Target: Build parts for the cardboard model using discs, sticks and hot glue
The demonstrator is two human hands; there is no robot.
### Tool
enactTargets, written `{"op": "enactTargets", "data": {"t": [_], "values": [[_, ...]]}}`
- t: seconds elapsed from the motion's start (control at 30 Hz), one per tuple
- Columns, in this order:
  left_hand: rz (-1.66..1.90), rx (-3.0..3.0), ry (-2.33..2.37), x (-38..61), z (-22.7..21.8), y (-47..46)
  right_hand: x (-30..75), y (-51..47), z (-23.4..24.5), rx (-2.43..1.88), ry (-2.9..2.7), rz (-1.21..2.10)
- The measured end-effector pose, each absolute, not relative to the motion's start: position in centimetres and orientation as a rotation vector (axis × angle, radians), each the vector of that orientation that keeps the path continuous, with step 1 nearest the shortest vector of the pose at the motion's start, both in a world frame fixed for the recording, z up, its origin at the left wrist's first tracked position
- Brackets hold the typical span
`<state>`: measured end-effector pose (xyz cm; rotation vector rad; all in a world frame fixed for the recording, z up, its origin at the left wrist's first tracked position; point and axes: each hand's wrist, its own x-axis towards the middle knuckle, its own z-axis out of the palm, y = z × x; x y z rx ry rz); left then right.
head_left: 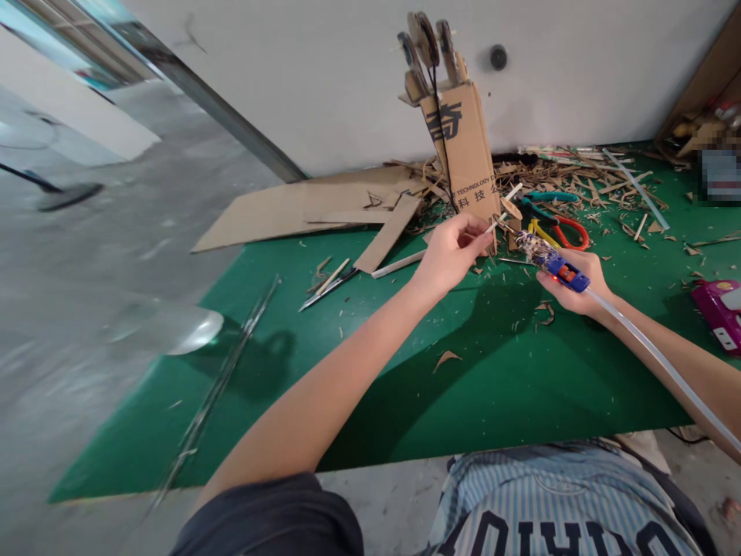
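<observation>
My left hand [445, 251] pinches a thin pale stick [496, 224] between thumb and fingertips, at the lower end of a tall cardboard piece [472, 147]. That piece leans up toward the wall, has printed characters on it, and carries round cardboard wheels [425, 38] and a black cord at its top. In my right hand [584, 282] is a blue hot glue gun [570, 274], its nozzle pointing at the stick close to my left fingers. A long translucent glue stick [648, 347] trails from its back along my forearm. The exact nozzle contact is too small to tell.
Pliers with teal handles [553, 197] and others with red-orange handles [573, 232] lie beyond the glue gun. Cardboard scraps [579, 174] pile along the wall. A utility knife [327, 289], flat cardboard [278, 208] and thin rods [231, 363] lie leftward; a purple power strip [718, 309] sits right.
</observation>
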<state>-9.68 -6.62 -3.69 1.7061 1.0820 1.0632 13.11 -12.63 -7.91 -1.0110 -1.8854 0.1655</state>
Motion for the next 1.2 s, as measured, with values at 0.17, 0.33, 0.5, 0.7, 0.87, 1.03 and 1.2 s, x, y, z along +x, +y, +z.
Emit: {"op": "enactTargets", "data": {"t": [0.17, 0.33, 0.5, 0.7, 0.87, 1.03, 1.2], "values": [[1.064, 1.710, 1.079, -9.73, -3.74, -6.57, 13.12, -12.60, -7.86, -1.003, -1.886, 0.167], [1.075, 1.720, 1.069, -9.71, -3.72, -6.57, 13.17, -12.62, -7.99, -1.029, -1.890, 0.176], [1.067, 1.716, 1.079, -9.74, -3.73, -6.53, 13.25, -12.61, -8.13, -1.019, -1.898, 0.153], [1.070, 1.718, 1.077, -9.71, -3.89, -6.45, 13.25, -12.59, -8.11, -1.021, -1.887, 0.161], [1.072, 1.747, 1.077, -9.69, -4.02, -6.37, 13.14, -12.72, -7.92, -1.048, -1.889, 0.186], [1.070, 1.771, 1.061, -9.75, -3.94, -6.39, 13.10, -12.67, -7.96, -1.042, -1.890, 0.180], [1.074, 1.758, 1.059, -9.79, -3.99, -6.33, 13.17, -12.58, -8.07, -1.056, -1.878, 0.201]]}}
